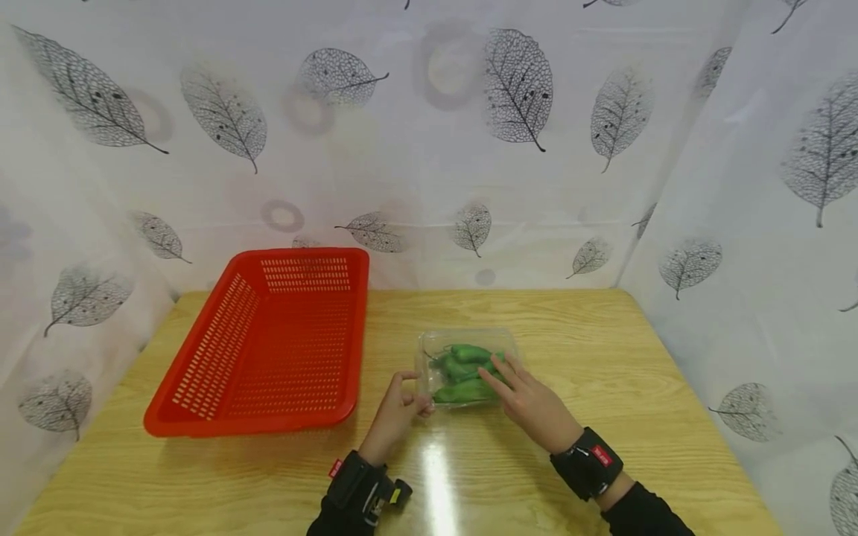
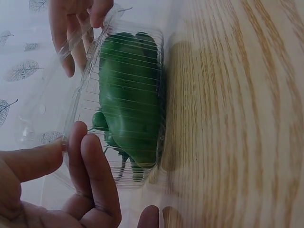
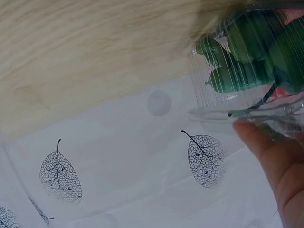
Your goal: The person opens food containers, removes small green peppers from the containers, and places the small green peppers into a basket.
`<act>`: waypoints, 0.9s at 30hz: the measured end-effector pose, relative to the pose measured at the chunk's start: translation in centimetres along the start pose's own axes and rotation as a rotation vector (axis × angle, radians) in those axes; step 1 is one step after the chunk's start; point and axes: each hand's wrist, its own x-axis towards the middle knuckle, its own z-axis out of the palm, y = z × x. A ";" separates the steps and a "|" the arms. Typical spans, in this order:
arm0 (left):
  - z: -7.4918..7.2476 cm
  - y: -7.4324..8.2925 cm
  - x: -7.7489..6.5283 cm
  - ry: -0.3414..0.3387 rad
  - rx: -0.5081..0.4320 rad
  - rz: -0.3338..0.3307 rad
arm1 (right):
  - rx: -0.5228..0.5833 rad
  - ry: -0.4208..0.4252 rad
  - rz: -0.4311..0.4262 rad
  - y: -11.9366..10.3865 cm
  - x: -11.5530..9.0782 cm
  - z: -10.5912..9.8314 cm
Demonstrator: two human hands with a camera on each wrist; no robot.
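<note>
A clear plastic box (image 1: 469, 334) holding several green peppers (image 1: 462, 391) sits on the table, right of the red basket. At its near left corner is my left hand (image 1: 394, 418); in the left wrist view, the thumb and fingers pinch the box's rim. My right hand (image 1: 536, 409) lies over the box's right side with fingers spread out across the top. The right wrist view has a fingertip touching the rim beside the peppers (image 3: 247, 71). A transparent lid appears to cover the box; whether it is fastened I cannot tell.
To the left stands a red plastic basket (image 1: 255, 424) with slotted walls and nothing visible inside. A wood-grain table (image 1: 576, 327) carries both containers. Leaf-printed white sheeting (image 1: 415, 164) rises behind the table and at both sides.
</note>
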 end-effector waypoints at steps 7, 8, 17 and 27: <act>0.1 0.3 -0.1 -0.006 0.020 0.008 | 0.097 -0.079 0.007 0.5 0.8 -1.2; 0.1 0.3 -0.1 -0.006 0.023 0.013 | 0.111 -0.086 0.010 0.7 0.9 -1.5; 0.1 0.5 0.0 0.018 0.062 -0.009 | 0.104 -0.051 -0.014 1.6 2.3 -2.6; 0.0 0.2 0.0 0.003 0.087 -0.034 | 0.249 0.179 0.095 3.7 2.5 -2.2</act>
